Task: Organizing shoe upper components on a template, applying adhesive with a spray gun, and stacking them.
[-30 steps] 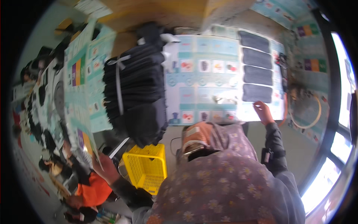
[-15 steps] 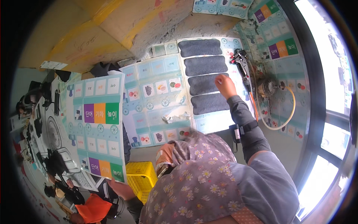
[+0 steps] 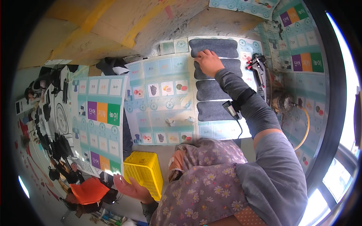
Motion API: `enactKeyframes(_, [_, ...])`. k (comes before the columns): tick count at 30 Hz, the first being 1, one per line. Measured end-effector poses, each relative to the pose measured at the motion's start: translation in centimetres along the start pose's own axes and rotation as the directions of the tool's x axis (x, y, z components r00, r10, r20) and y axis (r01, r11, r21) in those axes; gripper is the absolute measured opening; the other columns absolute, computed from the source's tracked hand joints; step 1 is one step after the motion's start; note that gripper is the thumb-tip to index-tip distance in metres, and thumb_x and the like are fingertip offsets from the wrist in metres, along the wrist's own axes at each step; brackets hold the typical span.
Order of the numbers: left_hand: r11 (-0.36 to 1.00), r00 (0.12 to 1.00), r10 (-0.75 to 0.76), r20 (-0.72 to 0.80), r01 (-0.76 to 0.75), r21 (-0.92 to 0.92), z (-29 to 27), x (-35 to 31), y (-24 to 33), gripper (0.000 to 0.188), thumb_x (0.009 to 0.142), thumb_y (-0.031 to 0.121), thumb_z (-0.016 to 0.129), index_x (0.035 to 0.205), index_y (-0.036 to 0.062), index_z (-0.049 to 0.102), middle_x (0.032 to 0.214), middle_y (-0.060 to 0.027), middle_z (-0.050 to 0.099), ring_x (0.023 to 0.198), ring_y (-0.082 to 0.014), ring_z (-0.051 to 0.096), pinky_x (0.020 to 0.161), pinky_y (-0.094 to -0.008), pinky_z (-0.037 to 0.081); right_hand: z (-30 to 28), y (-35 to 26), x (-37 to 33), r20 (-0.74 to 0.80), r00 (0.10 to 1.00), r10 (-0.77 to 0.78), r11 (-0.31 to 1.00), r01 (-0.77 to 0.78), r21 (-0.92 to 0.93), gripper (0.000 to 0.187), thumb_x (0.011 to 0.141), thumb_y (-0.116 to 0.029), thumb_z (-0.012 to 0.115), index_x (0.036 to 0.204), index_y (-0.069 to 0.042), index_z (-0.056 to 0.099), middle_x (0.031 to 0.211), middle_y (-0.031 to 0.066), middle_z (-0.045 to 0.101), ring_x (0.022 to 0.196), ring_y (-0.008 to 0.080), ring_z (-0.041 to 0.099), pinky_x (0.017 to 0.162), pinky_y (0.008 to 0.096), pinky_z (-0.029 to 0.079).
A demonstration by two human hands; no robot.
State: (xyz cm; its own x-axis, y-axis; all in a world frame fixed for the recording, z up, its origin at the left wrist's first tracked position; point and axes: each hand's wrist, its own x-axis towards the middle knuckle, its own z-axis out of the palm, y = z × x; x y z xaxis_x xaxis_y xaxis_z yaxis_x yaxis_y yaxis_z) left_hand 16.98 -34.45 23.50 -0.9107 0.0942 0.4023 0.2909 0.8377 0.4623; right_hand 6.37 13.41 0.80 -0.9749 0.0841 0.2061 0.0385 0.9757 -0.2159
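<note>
Several dark grey fabric-like pads [image 3: 217,110] with wavy ends lie in a column on the table. My right hand [image 3: 209,63] rests at the left end of the upper two pads, its fingers curled down and drawn together. Whether a pad edge is between those fingers is hidden. My left hand [image 3: 130,187] is held low at the left with its fingers stretched out and nothing in it. It is beside a yellow plastic basket [image 3: 145,158] and just below a hanging printed sheet [image 3: 100,130].
A black air gun-like tool [image 3: 258,67] lies right of the pads, near a yellowish hose [image 3: 306,128]. Crumpled clear plastic [image 3: 180,119] lies on the printed table cover [image 3: 158,113]. Cardboard [image 3: 94,34] stands behind, and a window is at the right.
My right hand has moved left and farther away, from the third pad to the left end of the upper ones. My left hand has come out from behind the hanging sheet.
</note>
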Motion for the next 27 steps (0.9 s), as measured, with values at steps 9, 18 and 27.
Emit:
enactKeyframes(9, [0.999,0.996,-0.047,0.073,0.045,0.029,-0.8,1.1,0.3,0.043,0.092,0.002,0.048,0.132,-0.0036,0.035,0.133,-0.0177,0.041,0.124,-0.0305,0.043,0.104,-0.0432,0.038,0.0,1.4,2.0,0.186,0.98,-0.07,0.998,0.068,0.017,0.013,0.077,-0.014,0.057,0.087,-0.009,0.065,0.094,0.0053,0.059,0.097,0.0249,0.054,0.082,0.0374,0.045])
enactKeyframes(18, [0.988,0.986,-0.038,0.159,0.061,-0.141,-0.2,0.2,-0.2,0.035,0.09,-0.002,0.051,0.125,-0.0049,0.044,0.125,-0.0175,0.049,0.116,-0.0288,0.05,0.101,-0.0399,0.039,-11.7,1.7,-5.0,0.327,0.903,-0.277,0.746,-0.012,0.665,0.006,0.08,-0.002,0.057,0.083,0.001,0.054,0.086,0.014,0.057,0.088,0.0318,0.054,0.08,0.0384,0.044])
enactKeyframes(27, [0.895,0.847,0.213,0.487,0.031,-0.446,0.6,5.2,3.5,0.027,0.083,0.0,0.06,0.11,0.0019,0.06,0.108,-0.0147,0.062,0.099,-0.0304,0.06,0.087,-0.0371,0.046,-28.2,-2.7,-7.0,0.502,0.863,-0.049,0.573,-0.388,0.722,0.004,0.083,0.006,0.05,0.086,0.002,0.052,0.087,0.0111,0.054,0.096,0.0225,0.059,0.085,0.0315,0.045])
